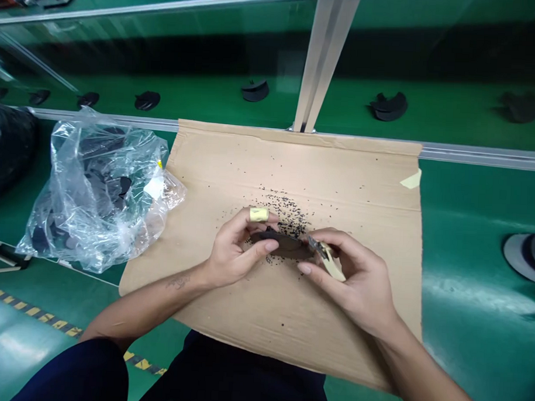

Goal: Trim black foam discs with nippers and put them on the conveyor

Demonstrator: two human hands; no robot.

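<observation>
A dark, flat, rounded part [283,244] is pinched between the thumb and fingers of my left hand [235,249], which has yellow tape round one finger. My right hand [357,274] grips a small tool [329,261] with a metal head and pale yellow handle. The tool's head meets the right end of the dark part. Many tiny black scraps [293,216] lie on the cardboard sheet [263,317] behind and beneath the hands.
A clear plastic bag [105,200] with dark parts sits to the left. Beyond the metal rail [484,154], dark parts [388,106] stand spaced along a green surface. An upright metal post [327,62] rises behind the cardboard. A round object [526,256] is at right.
</observation>
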